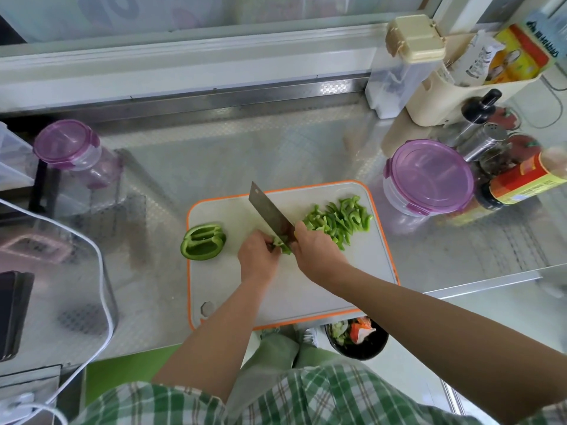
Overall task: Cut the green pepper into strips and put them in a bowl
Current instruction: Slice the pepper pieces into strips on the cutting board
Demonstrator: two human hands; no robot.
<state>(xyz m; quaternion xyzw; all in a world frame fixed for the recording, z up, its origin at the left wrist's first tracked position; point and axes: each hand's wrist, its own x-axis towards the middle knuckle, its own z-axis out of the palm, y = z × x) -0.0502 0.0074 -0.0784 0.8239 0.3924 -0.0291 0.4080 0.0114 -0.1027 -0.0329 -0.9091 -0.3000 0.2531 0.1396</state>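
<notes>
Below counter edge, on floor: black bin (357, 343) holding vegetable scraps, green and orange. On counter (245, 154): orange-rimmed cutting board (306, 289). Left hand (257, 256), fingers curled, pinning green pepper piece (283, 247) to mid-board. Right hand (316, 253), fingers wrapped round handle of cleaver (268, 213), blade against that piece. Cut strips (340, 220) heaped right of blade. Uncut pepper half (203, 241) straddling board's left edge. Beyond board, right: purple-lidded tub (429, 176), lid on, contents unclear.
</notes>
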